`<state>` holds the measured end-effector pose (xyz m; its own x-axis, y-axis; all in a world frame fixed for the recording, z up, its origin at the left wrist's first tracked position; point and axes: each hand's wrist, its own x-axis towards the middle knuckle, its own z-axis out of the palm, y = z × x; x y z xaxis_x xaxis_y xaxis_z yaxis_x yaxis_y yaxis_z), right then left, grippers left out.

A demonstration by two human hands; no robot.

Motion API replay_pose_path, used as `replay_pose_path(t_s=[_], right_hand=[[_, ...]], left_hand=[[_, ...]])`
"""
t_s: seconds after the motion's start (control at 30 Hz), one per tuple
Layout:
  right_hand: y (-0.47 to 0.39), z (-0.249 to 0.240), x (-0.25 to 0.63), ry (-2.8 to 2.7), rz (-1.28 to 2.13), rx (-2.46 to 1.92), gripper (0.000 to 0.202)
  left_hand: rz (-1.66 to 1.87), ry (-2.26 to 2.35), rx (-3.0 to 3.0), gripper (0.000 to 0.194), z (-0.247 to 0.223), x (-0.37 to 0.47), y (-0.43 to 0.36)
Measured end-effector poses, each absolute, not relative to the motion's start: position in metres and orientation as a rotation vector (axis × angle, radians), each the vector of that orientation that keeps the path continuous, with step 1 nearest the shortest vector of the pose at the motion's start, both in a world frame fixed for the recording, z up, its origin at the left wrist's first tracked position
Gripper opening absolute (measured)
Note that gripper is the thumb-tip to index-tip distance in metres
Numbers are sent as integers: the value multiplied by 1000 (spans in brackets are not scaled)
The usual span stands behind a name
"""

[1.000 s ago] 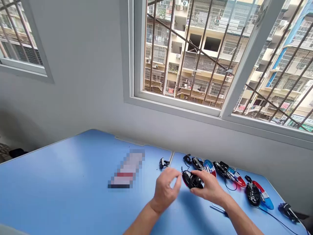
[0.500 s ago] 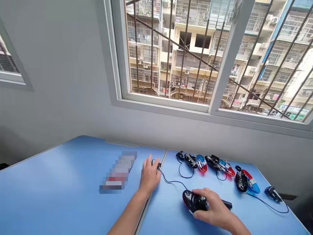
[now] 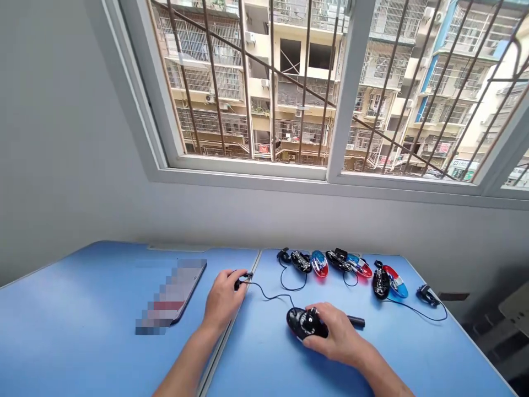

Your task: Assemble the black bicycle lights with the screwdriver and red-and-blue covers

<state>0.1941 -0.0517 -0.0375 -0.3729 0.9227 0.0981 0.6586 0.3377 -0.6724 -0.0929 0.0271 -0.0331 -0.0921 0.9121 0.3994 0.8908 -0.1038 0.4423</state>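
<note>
My left hand [image 3: 225,293] pinches a small black plug [image 3: 243,280] at the end of a thin cable, over the seam between the two tabletops. From there the cable [image 3: 270,297] curves right to a black, mouse-shaped device [image 3: 298,325] lying on the table, its upper side showing dark and shiny parts. My right hand [image 3: 330,333] closes over that device from the right, thumb in front and fingers behind, hiding its right end. Just beyond the right hand a black rod [image 3: 356,321] pokes out, its other end hidden.
Several opened mouse-shaped devices with black bases [image 3: 301,262] and clear red-and-blue covers [image 3: 319,264] line the back of the blue table [image 3: 256,358]. A coiled cable [image 3: 427,295] lies at the right edge. A phone [image 3: 190,292], partly blurred, rests on the left tabletop. Behind stands a barred window.
My left hand, spread beside the plug before, has closed on it. My right hand stays on the device, where a round part now shows on top. The view has swung right.
</note>
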Motion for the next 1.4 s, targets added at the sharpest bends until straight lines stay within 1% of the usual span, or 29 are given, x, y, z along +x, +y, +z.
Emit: replay_pose_path(t_s=[0.03,0.1,0.17,0.27,0.37,0.4,0.47,0.53,0.6,0.63,0.7,0.73,0.8,0.83,0.87,0.93,1.0,1.03,1.13,1.27,1.33,1.4], right_hand=[[-51,-36,196,-2140,772,-1399,54],[-51,-33,201,-2135,806,-1451,60],[-51,-30,205,-2133,818,-1499,63],[-53,-26,208,-2157,822,-1504,58],[-54,-23,210,-2197,829,-1453,53],[-54,-23,210,-2206,835,-1434,52],[-54,-24,209,-2219,852,-1384,52],[-52,-27,208,-2223,859,-1311,55],[-51,-28,207,-2217,857,-1240,59],[-50,-28,208,-2207,858,-1217,62],[-49,-26,213,-2161,872,-1199,63],[-48,-25,218,-2118,873,-1198,60],[-47,-20,231,-1994,821,-1230,48],[-46,-19,238,-1935,771,-1263,43],[-45,-17,244,-1895,715,-1306,38],[-43,-16,253,-1899,625,-1426,35],[-43,-15,255,-2001,580,-1589,34],[-44,-14,254,-2064,559,-1681,34],[-47,-8,249,-2195,489,-1930,31],[-50,1,248,-2190,466,-2145,22],[-49,3,250,-2186,454,-2174,15],[-48,2,251,-2174,454,-2120,9]], left_hand=[[948,2027,2143,29,-28,-88,20],[745,1862,2289,27,-18,-79,6],[553,1793,2374,27,-13,-73,-8],[348,1742,2410,25,-15,-75,-23],[291,1753,2438,22,-22,-81,-34],[326,1757,2450,26,-23,-80,-37],[463,1697,2475,44,-25,-73,-42],[622,1464,2502,59,-26,-57,-46],[608,1171,2510,79,-28,-36,-48],[554,1082,2493,86,-28,-25,-47],[463,1046,2447,90,-29,-7,-44],[447,1049,2447,91,-29,-2,-41],[426,1055,2470,87,-25,4,-35],[414,1050,2492,82,-22,5,-32],[390,1041,2514,72,-19,6,-30],[341,1035,2564,47,-12,6,-26],[364,1046,2604,32,-8,7,-23],[396,1056,2621,29,-8,8,-21],[510,1088,2638,27,-12,10,-18],[545,1130,2574,41,-20,5,-17],[537,1155,2541,38,-20,-1,-16],[556,1166,2513,30,-19,-6,-15]])
